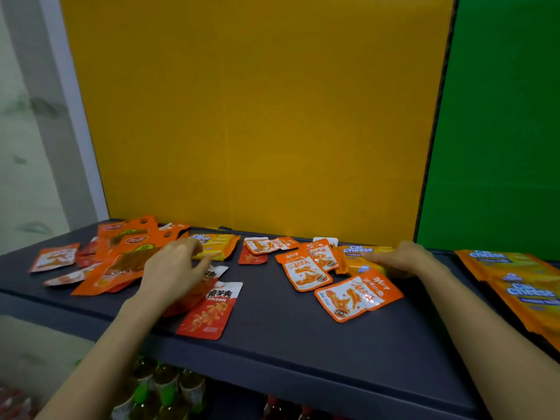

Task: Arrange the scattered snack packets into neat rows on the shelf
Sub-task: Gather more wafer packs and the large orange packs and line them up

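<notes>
Two bare hands were over the dark shelf [272, 353]. Left hand [175, 268] sat left of centre with loosely bent fingers at the left end of the back Cal Cheese packet [216, 245], which lay against the rear edge. The frame was blurred there, so I cannot tell whether it gripped. Right hand [403, 259] was near the rear edge, right of centre, with fingers wrapped on the end of the right Cal Cheese packet [359, 256].

Small orange packets [306, 271] were scattered between the hands, some overlapping, one tilted [359, 294] nearer the front edge. Red packets [209, 310] lay under and just in front of the left wrist, near the front edge. Big orange packets [130, 256] were piled untidily toward the back-left corner, with one small orange one [54, 257] by the left edge. At the right edge lay a Cal Cheese stack [515, 277], overlapping.

Behind stood a yellow panel [257, 116] and a green panel [500, 116]. Bottles [169, 386] showed below the shelf.
</notes>
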{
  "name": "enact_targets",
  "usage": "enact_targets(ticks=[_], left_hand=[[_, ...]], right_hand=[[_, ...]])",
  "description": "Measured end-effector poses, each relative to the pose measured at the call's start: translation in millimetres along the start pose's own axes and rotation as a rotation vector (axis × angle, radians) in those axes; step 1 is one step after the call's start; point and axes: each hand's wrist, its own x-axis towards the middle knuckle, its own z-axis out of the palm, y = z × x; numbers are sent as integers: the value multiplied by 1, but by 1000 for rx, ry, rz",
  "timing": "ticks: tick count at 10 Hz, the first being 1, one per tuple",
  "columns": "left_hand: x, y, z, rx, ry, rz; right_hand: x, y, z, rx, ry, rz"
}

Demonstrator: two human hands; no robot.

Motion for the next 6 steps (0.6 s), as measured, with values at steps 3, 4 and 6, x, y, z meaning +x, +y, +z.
enact_targets(ticks=[3, 4, 6], left_hand=[[64, -31, 27, -82, -272, -147], [79, -41, 36, -25, -356, -152], [99, -45, 34, 49, -517, -191]], right_hand=[[17, 11, -4, 295, -105, -40], [9, 6, -12, 407, -75, -30], [-1, 0, -22, 445, 177, -124]])
